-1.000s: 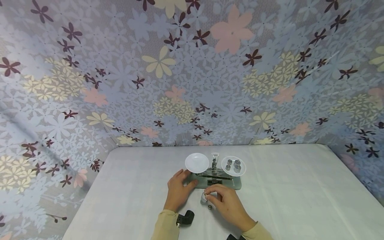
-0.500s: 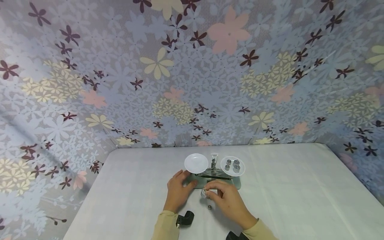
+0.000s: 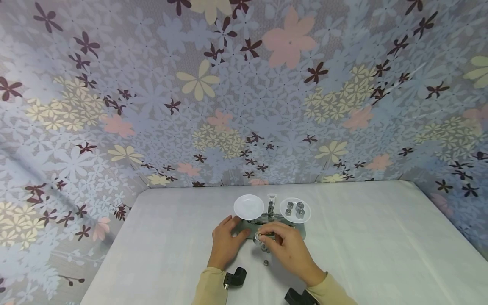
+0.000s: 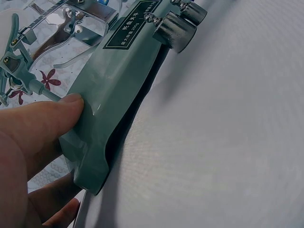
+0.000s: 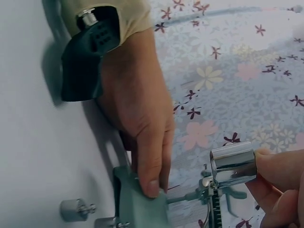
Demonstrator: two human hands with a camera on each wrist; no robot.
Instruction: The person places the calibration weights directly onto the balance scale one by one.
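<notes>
A balance scale with a green base (image 4: 102, 90) stands on the white tabletop. My left hand (image 3: 225, 242) grips the left end of that base, thumb (image 4: 57, 114) on top and fingers around the far side. My right hand (image 3: 289, 250) pinches a shiny cylindrical metal weight (image 5: 233, 165) between thumb and fingertips, raised in front of the scale. Two knobbed weights (image 4: 175, 32) stand by the base's front edge, and a small weight (image 3: 266, 262) sits nearer to me. Several weights (image 3: 300, 212) rest in the right white pan (image 3: 307, 215); the left white pan (image 3: 249, 207) is bare.
Black wrist cameras (image 3: 235, 277) are strapped to both forearms, low over the table. Flower-patterned fabric (image 3: 244, 106) rises behind the table (image 3: 362, 241) and along its sides. The scale's pillar (image 3: 271, 203) stands between the pans.
My right hand has lifted the weight off the table and carried it up toward the scale's base. Smaller weights behind it have come into view. The left hand stays on the base.
</notes>
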